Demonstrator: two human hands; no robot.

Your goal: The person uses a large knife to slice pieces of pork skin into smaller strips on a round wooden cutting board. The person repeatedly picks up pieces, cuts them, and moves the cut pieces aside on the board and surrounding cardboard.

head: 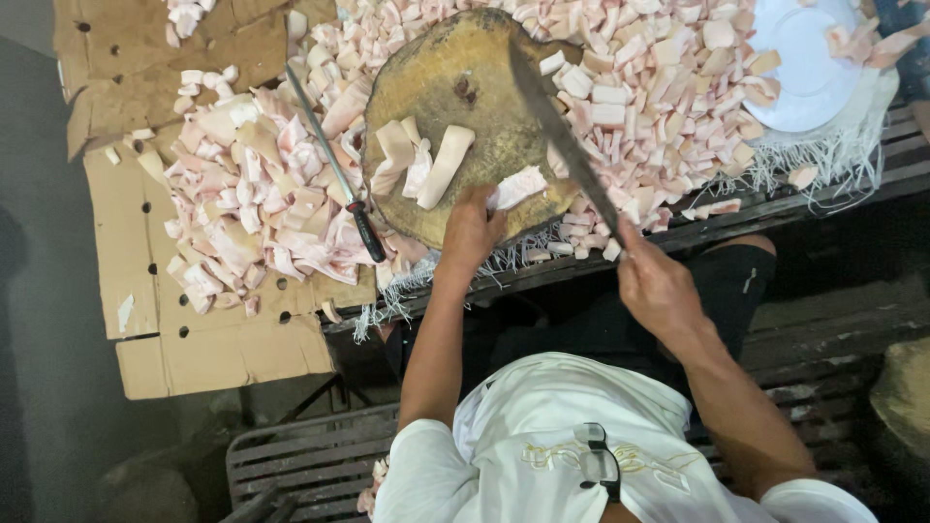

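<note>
right hand: fist wrapped around the handle of a long knife, blade slanting up-left over the round chopping block | left hand: fingers curled, pressing a pale meat strip at the block's near edge, strip lying left-right | cut meat pieces heaped on worktop | sharpening steel beside block

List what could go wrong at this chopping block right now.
1. The left hand holds a meat strip on the round wooden block close under the raised cleaver in the right hand; a misjudged stroke might catch fingers.
2. Cut pieces crowd the block's edge and could tumble off the slatted bench.
3. A sharpening steel lies loose on the uncut pile, possibly sliding off.
</note>
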